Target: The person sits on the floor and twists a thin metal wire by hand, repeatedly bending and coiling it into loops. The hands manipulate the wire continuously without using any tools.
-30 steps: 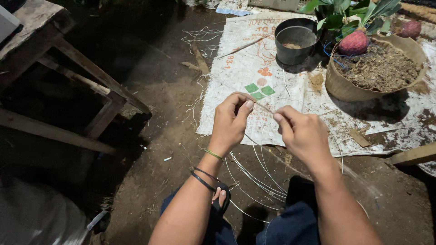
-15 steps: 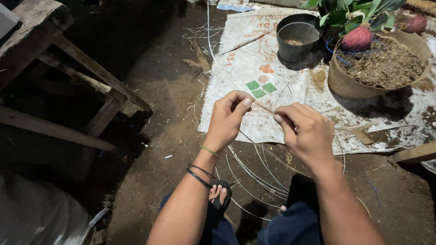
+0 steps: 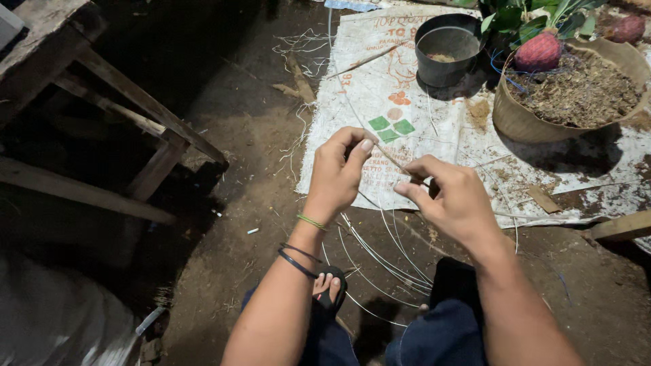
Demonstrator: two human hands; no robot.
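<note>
My left hand pinches one end of a thin brown stick between thumb and fingers. My right hand grips the stick's other end a few centimetres to the right. Thin pale wire or fibre strands loop down from the hands toward my knees over the dirt floor. Both hands hover above the near edge of a white woven sack spread on the ground. Bands circle my left wrist.
A black plastic pot stands on the sack at the back. A woven basket of soil holds a reddish bulb with green leaves. Wooden bench legs stand at left. A wood offcut lies at right. My sandalled foot shows below.
Both hands stay on the stick and have shifted only slightly. The camera view has tilted a little, so the pot and basket sit a bit differently in the frame.
</note>
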